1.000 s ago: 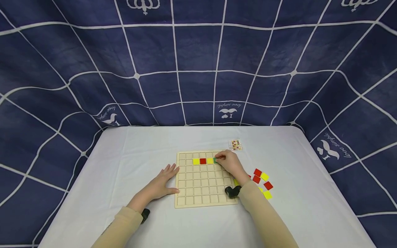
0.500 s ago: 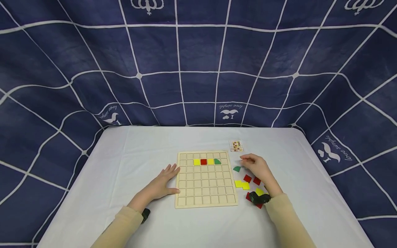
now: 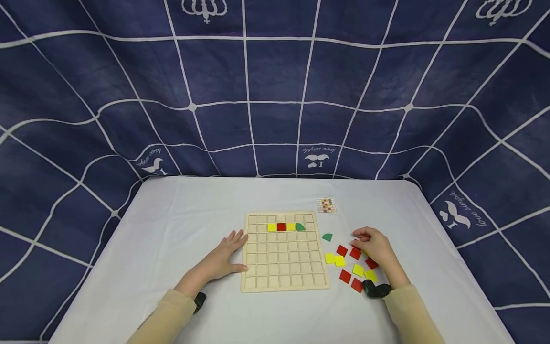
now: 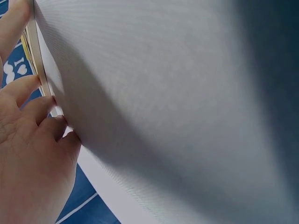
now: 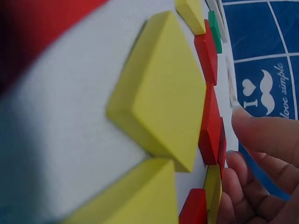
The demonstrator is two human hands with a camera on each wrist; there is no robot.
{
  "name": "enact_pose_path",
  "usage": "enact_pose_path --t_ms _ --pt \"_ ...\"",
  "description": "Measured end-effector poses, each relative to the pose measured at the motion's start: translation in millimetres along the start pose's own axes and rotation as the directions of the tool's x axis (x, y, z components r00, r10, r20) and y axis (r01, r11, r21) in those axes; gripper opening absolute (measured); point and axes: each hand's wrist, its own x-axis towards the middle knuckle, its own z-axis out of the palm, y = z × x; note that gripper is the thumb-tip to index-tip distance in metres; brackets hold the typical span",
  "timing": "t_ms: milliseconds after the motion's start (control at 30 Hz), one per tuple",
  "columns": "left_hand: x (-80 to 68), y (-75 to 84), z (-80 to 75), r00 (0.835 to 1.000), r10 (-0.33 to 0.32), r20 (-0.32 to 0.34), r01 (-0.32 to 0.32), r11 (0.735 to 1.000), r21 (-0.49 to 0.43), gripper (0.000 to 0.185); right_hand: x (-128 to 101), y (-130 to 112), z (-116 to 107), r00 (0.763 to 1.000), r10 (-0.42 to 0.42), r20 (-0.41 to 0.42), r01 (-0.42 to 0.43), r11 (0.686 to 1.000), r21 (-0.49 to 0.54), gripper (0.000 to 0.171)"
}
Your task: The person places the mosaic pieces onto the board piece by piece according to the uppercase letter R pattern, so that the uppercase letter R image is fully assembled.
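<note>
Fingers spread, my left hand [image 3: 221,258] rests at the left edge of a wooden grid board [image 3: 279,283]; in the left wrist view its fingertips touch the board's side. One board row holds a yellow square tile [image 3: 271,227], a red square tile [image 3: 281,227], another yellow tile [image 3: 291,227] and a green quarter-circle tile [image 3: 300,227]. My right hand [image 3: 379,247] hovers over loose tiles right of the board. In the right wrist view, its thumb and fingers stand apart beside a red tile [image 5: 223,147], with nothing visibly pinched. Part of that tile is hidden by the hand in the head view.
Several red tiles [image 3: 345,276] and yellow tiles [image 3: 358,270] lie scattered right of the board. A loose green quarter-circle tile [image 3: 327,237] lies near its right edge. Behind it sits a small printed pattern card [image 3: 326,204]. Blue curtains [image 3: 275,119] surround the white table [image 3: 202,205].
My right hand let go of the green quarter-circle tile on the board, then moved right and toward me, over the loose tiles. My left hand has stayed at the board's edge.
</note>
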Motion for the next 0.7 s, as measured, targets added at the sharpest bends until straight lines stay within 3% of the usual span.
enact_pose_path --t_ms 467,700 --pt "2.1 -2.1 1.4 1.000 -0.005 -0.001 0.005 1.000 0.004 0.093 3.1 0.8 -3.4 0.994 0.081 0.069 -0.077 0.995 -0.058 0.037" --pt "2.8 -1.9 1.3 1.000 -0.016 0.001 0.016 1.000 0.004 0.093 0.7 -0.1 -3.1 0.995 0.075 0.070 -0.070 0.995 -0.066 0.036"
